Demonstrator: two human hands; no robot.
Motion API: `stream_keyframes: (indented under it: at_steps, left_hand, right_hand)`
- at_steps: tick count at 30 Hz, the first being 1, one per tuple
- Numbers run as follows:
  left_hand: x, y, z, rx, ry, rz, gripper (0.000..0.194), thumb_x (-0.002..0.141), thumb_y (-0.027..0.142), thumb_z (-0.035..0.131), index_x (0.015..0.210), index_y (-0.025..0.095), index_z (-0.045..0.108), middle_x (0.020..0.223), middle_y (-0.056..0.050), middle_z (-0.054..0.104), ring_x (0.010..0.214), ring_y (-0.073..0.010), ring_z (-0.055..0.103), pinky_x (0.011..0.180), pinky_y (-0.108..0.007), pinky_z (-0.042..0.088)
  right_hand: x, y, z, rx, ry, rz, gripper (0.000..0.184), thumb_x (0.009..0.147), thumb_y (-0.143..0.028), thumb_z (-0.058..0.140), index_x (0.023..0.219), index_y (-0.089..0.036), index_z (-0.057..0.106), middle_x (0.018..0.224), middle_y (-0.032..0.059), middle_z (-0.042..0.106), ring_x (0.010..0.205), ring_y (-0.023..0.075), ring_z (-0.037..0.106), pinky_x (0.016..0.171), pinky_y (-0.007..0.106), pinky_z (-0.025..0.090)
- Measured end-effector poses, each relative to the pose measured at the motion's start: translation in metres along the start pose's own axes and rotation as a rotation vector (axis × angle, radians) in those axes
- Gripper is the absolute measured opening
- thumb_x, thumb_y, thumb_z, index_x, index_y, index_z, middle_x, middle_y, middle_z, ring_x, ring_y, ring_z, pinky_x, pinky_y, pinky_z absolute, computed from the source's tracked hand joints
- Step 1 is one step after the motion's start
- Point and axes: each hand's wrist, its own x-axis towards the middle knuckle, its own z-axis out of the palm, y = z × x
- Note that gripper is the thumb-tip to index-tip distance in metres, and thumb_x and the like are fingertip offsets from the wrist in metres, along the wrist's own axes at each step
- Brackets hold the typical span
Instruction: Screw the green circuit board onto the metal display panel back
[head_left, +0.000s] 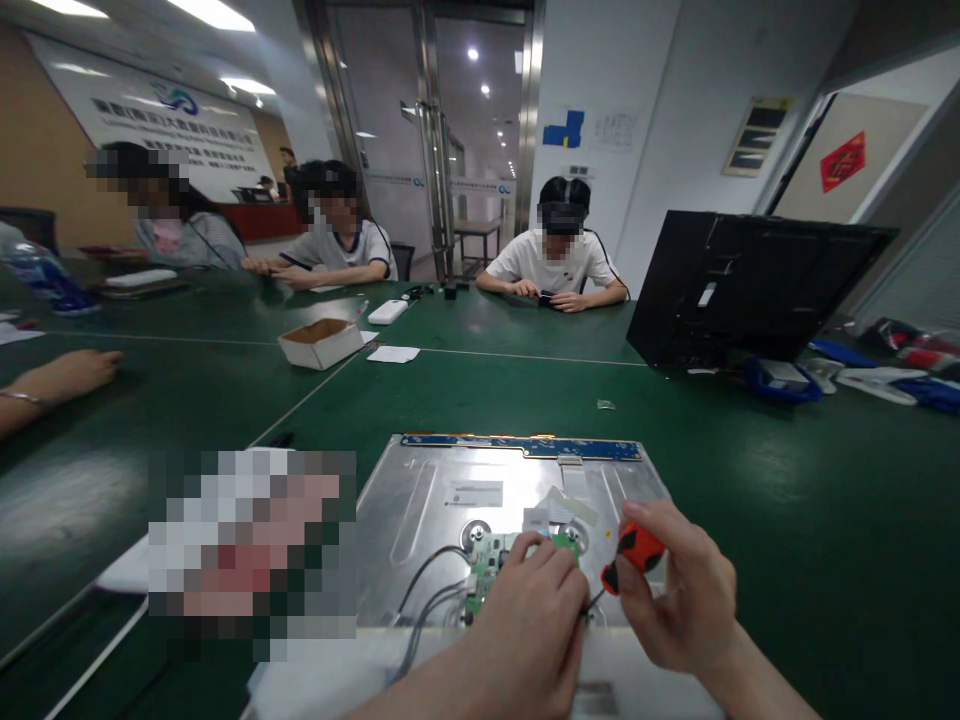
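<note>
A flat silver display panel (pixel 420 500) lies back side up on the table before me, with a blue circuit strip (pixel 480 445) along its far edge. On its near part sits a green circuit board (pixel 487 560), joined to grey and black cables (pixel 427 605) on the left. My left hand (pixel 525 610) rests over the board with curled fingers pressed together; their tips are hidden. In my right hand (pixel 682 590) is a red and black screwdriver (pixel 639 555), gripped between thumb and fingers. Its shaft slants down left to the board's right side, where my left hand hides the tip.
To the left lies a pixelated object (pixel 247 540) with a white cable (pixel 97 660). An open cardboard box (pixel 322 345) and a paper slip (pixel 394 354) stand farther off. A black monitor (pixel 750 290) rises at right. Co-workers sit opposite; another person's hand (pixel 67 385) reaches in from the left.
</note>
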Motion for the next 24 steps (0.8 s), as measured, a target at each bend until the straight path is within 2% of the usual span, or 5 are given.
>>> stream_keyframes:
  at_steps: [7,13,16,21,24]
  left_hand:
    - [0.001,0.0,-0.002,-0.01,-0.013,-0.005,0.015,0.085,0.021,0.049,0.099,0.02,0.055,0.101,-0.008,0.061,0.098,-0.025,0.054,0.103,-0.047,0.03]
    - [0.001,0.0,-0.004,0.001,-0.027,-0.002,0.014,0.086,0.021,0.049,0.098,0.02,0.055,0.101,-0.008,0.06,0.098,-0.0252,0.054,0.101,-0.047,0.032]
    - [0.001,0.001,-0.003,0.006,-0.022,0.001,0.014,0.085,0.021,0.049,0.098,0.019,0.054,0.101,-0.008,0.06,0.097,-0.0249,0.053,0.101,-0.046,0.031]
    - [0.0,0.001,-0.003,0.01,-0.008,-0.003,0.012,0.085,0.021,0.05,0.095,0.019,0.054,0.099,-0.007,0.06,0.095,-0.0239,0.053,0.101,-0.045,0.031]
    - [0.0,0.001,-0.003,0.008,-0.003,-0.006,0.011,0.085,0.021,0.05,0.095,0.019,0.054,0.099,-0.007,0.06,0.096,-0.0241,0.053,0.102,-0.046,0.03]
  right_hand:
    - [0.008,-0.003,0.0,-0.118,0.029,-0.065,0.029,0.084,-0.014,0.057,0.113,-0.013,0.052,0.067,-0.001,0.064,0.049,0.0122,0.057,0.046,0.024,0.047]
    - [0.012,-0.004,-0.001,-0.071,0.026,-0.052,0.033,0.083,-0.012,0.056,0.116,-0.016,0.051,0.063,-0.0027,0.062,0.046,0.013,0.056,0.043,0.025,0.046]
    - [0.012,-0.005,-0.003,0.014,0.0,-0.036,0.036,0.083,-0.015,0.051,0.119,-0.014,0.05,0.062,-0.0016,0.06,0.05,0.0158,0.058,0.045,0.027,0.047]
    - [0.006,-0.005,-0.006,0.115,-0.047,0.041,0.044,0.081,-0.014,0.044,0.124,-0.014,0.048,0.083,0.0066,0.065,0.068,0.0193,0.064,0.055,0.032,0.052]
    - [0.003,-0.003,-0.005,0.149,-0.046,0.054,0.047,0.078,-0.011,0.045,0.125,-0.014,0.048,0.085,0.0067,0.065,0.068,0.0184,0.064,0.055,0.03,0.051]
